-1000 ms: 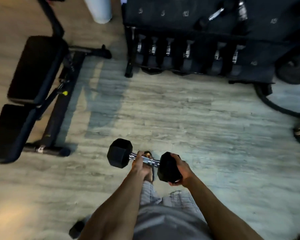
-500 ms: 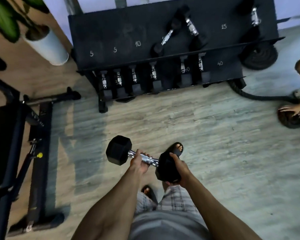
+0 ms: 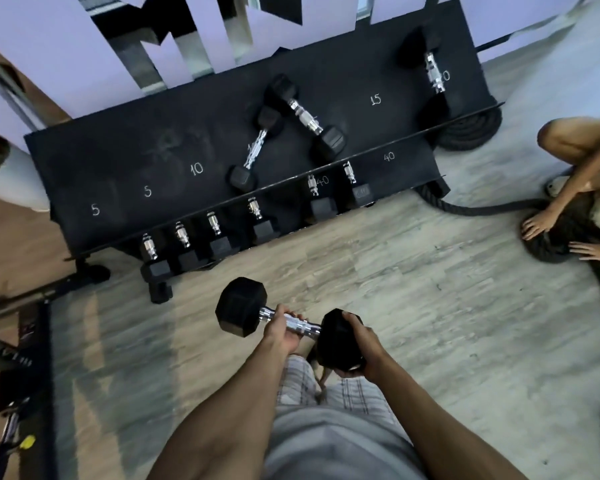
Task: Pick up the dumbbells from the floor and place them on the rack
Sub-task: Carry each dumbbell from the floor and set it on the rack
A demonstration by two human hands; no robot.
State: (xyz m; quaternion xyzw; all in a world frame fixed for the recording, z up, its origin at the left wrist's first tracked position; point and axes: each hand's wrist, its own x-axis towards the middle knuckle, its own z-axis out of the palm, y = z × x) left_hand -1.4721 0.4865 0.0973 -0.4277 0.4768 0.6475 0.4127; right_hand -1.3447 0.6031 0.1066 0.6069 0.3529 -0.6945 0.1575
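Black two-tier steel rack (image 3: pixel 118 161): three black hex dumbbells (image 3: pixel 305 117) are laid on the upper shelf, and a row of six (image 3: pixel 213 225) is stowed on the lower. Another chrome-handled black hex dumbbell (image 3: pixel 241 306) is held over the grey plank floor (image 3: pixel 430 323), short of the rack. Its handle is gripped by the left hand (image 3: pixel 284 332) and its right head is clasped by the right hand (image 3: pixel 364 344). The rack is seen nearer than half a second ago; the grip is unchanged.

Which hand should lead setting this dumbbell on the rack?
Left, probably. The left hand grips the dumbbell by its handle; the right hand only cups one head. The rack lies ahead.
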